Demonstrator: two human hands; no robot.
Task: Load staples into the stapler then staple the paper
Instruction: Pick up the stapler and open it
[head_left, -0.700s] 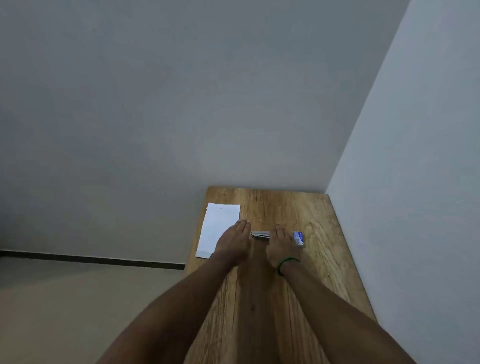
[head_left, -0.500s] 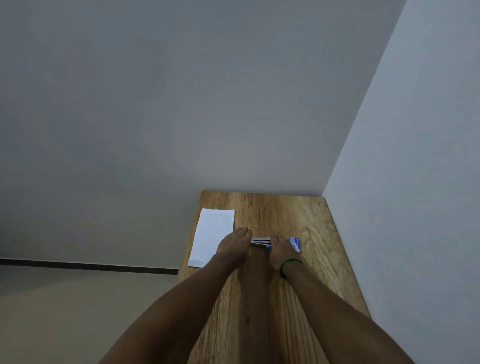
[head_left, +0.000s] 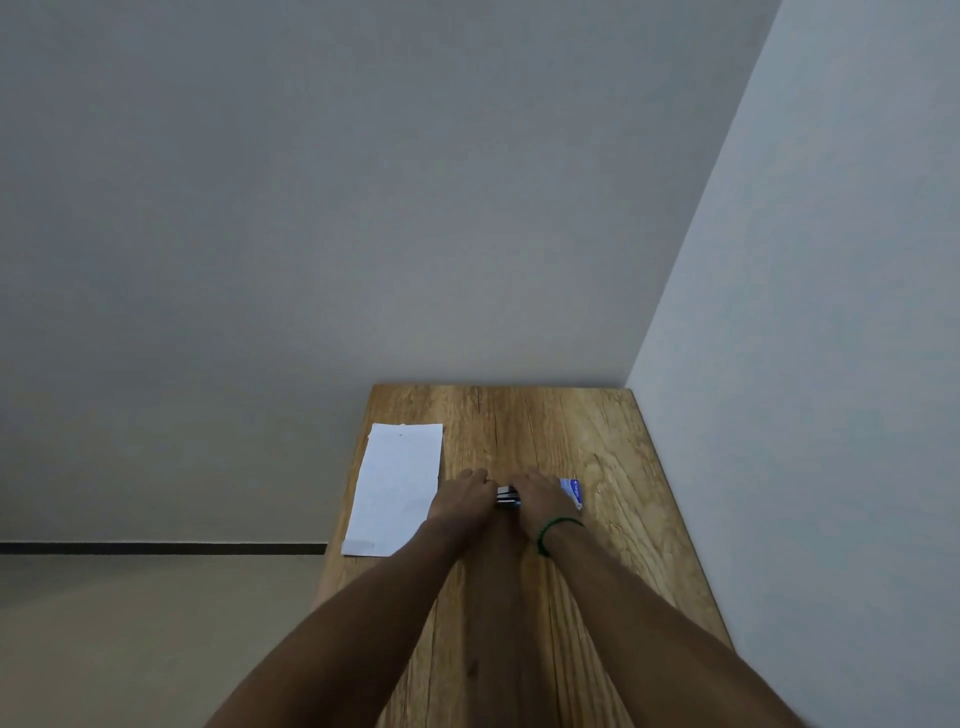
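While both arms reach forward over the wooden counter (head_left: 519, 426), the left hand (head_left: 462, 499) and the right hand (head_left: 540, 499) meet at its middle, with the stapler (head_left: 507, 496) between them. Only a short stretch of its dark and silver body shows in the gap; each end is hidden under a hand, so how the fingers close on it cannot be told. Both hands lie knuckles up, the fingers (head_left: 475, 475) pointing away from the person. A green band (head_left: 550, 530) circles the right wrist. Just beyond the right hand, touching its far edge, lies a small blue and white box (head_left: 571, 491), partly covered. The white paper (head_left: 397, 483) lies flat near the counter's left edge, its right margin just beside the left hand.
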